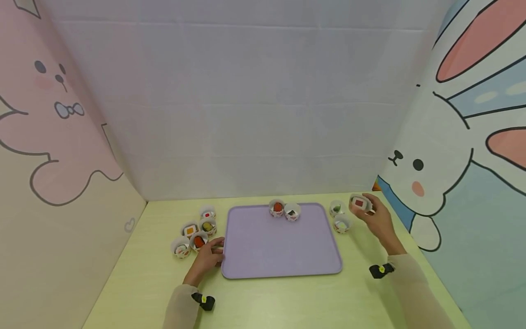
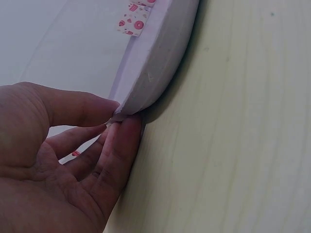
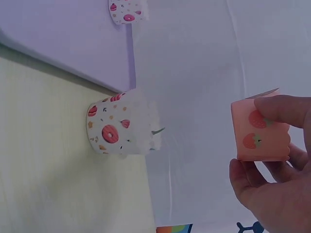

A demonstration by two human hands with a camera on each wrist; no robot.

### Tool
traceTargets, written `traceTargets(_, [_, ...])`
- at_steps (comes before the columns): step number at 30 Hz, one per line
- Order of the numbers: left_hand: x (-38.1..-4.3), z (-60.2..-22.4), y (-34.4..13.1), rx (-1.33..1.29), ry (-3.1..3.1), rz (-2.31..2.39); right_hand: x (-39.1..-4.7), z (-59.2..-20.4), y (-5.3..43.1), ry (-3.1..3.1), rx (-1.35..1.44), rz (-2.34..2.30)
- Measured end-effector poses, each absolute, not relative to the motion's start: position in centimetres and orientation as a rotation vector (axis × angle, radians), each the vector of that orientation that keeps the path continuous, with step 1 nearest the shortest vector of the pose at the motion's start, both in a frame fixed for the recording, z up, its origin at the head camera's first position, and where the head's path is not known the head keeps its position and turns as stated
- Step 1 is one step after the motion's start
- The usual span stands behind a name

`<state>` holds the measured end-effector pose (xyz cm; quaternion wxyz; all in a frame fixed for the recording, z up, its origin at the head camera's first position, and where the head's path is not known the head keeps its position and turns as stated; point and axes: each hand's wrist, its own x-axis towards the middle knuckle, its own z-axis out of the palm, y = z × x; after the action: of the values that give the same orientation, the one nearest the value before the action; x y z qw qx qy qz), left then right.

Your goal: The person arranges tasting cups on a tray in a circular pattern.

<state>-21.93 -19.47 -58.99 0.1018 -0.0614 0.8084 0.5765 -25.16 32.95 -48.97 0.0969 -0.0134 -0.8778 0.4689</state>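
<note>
My left hand pinches the left edge of the lavender tray, thumb on the rim and fingers beneath it in the left wrist view. At the back right, my right hand holds a small square paper cup in the air between thumb and fingers. This cup is pink with a strawberry print, and something dark red shows inside it from the head view. Below and left of the right hand stand two round paper cups, one with green contents and one with pale contents.
On the tray's back edge stand two more paper cups, one with red contents and one with dark and white contents. Several filled cups cluster left of the tray, close to the left hand. Fabric walls enclose the table.
</note>
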Motion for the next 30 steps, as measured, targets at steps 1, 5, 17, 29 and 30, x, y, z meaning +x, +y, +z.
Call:
traceTargets(1, [-21.9,-59.0,-19.5,-0.177,2.386,1.706,-25.0,-48.7,32.7,-2.597,-0.026,1.400])
traceTargets(5, [-21.9,-59.0,-19.5,-0.151,2.392,1.707,-24.7,-48.0,31.7,-2.591,0.036,1.429])
traceTargets(17, [-21.9,-58.9,-19.5,-0.176,2.409,1.682,-24.6,-48.4,28.9,-2.610,0.134,1.473])
traceTargets(29, [-22.0,-59.2,-19.5,-0.171,2.416,1.688,-24.8,-49.8,26.0,-2.583,0.125,1.573])
traceTargets(30, [-22.0,-59.2,-19.5,-0.173,2.415,1.689,-24.8,-49.9,25.8,-2.579,0.124,1.579])
